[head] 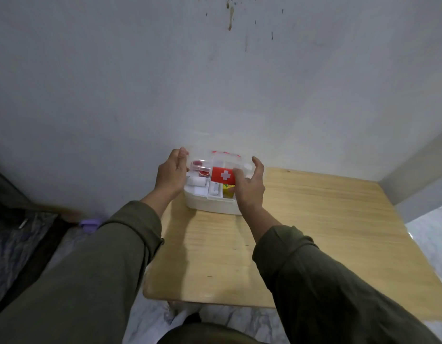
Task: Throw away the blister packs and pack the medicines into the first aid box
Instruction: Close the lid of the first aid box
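Observation:
A white first aid box (pixel 210 206) stands at the far edge of the wooden table (pixel 301 244), against the wall. Its clear lid (pixel 221 161), with a red label and white cross (pixel 223 175), is tilted over the box. My left hand (pixel 171 175) grips the lid's left end. My right hand (pixel 249 187) holds its right end, thumb on the red label. Through the lid I see a white bandage roll (pixel 198 182), a red-capped item (pixel 202 171) and a yellow pack (pixel 228 189) in the compartments. No blister packs are in view.
A grey wall rises right behind the box. A purple object (pixel 89 224) lies on the floor at the left, beside dark furniture. Marble floor shows beneath the table's near edge and at the right.

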The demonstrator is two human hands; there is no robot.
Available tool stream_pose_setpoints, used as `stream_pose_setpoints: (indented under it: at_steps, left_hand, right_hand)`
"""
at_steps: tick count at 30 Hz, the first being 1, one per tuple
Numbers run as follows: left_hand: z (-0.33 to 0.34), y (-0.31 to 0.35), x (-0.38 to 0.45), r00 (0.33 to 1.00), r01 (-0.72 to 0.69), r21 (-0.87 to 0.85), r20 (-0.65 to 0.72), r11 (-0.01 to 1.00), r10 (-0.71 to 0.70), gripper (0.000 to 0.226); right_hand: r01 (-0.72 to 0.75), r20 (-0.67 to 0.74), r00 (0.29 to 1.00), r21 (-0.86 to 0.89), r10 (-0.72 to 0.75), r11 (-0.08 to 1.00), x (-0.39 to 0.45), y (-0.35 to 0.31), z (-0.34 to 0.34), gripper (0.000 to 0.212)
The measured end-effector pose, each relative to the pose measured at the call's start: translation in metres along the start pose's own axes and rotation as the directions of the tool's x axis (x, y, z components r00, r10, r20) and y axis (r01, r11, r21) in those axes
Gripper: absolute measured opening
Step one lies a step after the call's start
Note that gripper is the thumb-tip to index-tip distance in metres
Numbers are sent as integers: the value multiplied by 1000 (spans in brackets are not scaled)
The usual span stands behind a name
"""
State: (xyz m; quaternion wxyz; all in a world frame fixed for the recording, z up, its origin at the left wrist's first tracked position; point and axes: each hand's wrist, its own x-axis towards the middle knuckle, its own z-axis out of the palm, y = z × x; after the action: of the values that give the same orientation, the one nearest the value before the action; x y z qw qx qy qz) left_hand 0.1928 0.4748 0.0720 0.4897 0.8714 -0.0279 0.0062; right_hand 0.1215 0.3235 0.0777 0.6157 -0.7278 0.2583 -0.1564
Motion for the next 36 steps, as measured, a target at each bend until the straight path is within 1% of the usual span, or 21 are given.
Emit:
stream_pose_setpoints:
  at_steps: [4,7,11,15,17,19,21,24,25,27,28,29,32,34,36]
  left_hand:
    - [2,-18,-7,999,-5,63,39,998,2,49]
    - [3,-28,-12,998,-8,106,66,994,1,45]
    - [5,-35,-19,996,0,119,91,993,-11,43]
    - [9,-38,-25,995,34,133,86,991,-46,47]
    - [11,-37,-28,996,31,158,72,987,-43,47]
    - [13,-34,-30,999,-6,221,45,975,-4,50]
    - [15,-31,-32,999,-51,305,33,951,43,55]
    - [17,-27,-34,988,-144,421,114,896,106,67]
    - [17,-27,-35,981,-178,461,148,869,122,70]
    - [19,-25,-35,972,-226,529,183,818,150,74]
    - [20,-25,-34,969,-240,559,188,794,160,75]
    - [21,-25,-34,968,-248,588,190,770,166,77]
    - [25,-25,-32,963,-269,637,198,723,184,77]
    - [27,-26,-33,959,-282,628,213,725,189,77]
    - [26,-26,-33,956,-289,622,225,728,188,78]
  right_hand:
    - [13,25,1000,-55,-12,998,-11,23,1,56]
    - [12,49,999,-91,-8,996,-19,33,1,57]
    - [23,77,997,-157,-11,987,-22,45,-2,59]
    - [91,157,987,-307,-44,947,-23,58,-5,66]
    - [156,170,982,-451,-87,878,-21,60,-7,71]
    - [222,183,974,-637,-135,738,-20,57,-14,75]
    - [296,241,955,-762,-173,576,-20,55,-21,74]
    - [384,293,919,-817,-265,430,-15,50,-27,70]
    - [409,302,899,-838,-318,361,-12,50,-29,69]
    - [435,309,835,-877,-456,203,-8,52,-29,72]
    - [441,318,806,-885,-499,147,-5,53,-28,74]
    - [451,340,791,-886,-509,110,-3,53,-28,77]
    - [501,433,814,-860,-387,92,3,51,-27,76]
    - [506,463,838,-858,-288,92,8,50,-26,74]
    - [498,467,853,-862,-231,96,10,50,-27,73]
